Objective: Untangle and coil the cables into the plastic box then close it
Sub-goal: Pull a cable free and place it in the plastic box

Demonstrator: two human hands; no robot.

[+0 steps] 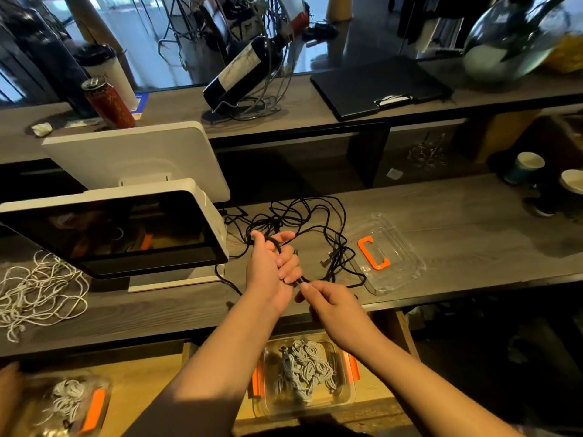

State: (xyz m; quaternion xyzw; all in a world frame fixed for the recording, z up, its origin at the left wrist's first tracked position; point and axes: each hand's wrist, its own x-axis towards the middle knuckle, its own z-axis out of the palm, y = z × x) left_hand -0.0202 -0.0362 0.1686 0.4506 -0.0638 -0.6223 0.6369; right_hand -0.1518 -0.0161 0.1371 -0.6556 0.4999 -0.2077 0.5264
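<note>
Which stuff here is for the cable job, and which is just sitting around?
For the job:
black cable, held by left hand and right hand
clear lid
white cable
box of coiled cables

Just sitting around:
wine bottle
red can
paper cups
screen

Right of the clear lid [388, 254] with its orange clasp [373, 252], bare wooden counter [467, 216] runs to two paper cups [525, 168]. Left of the lid, tangled black cable [310, 216] covers the counter up to the white touchscreen terminal [126, 228], which blocks that side.
</note>
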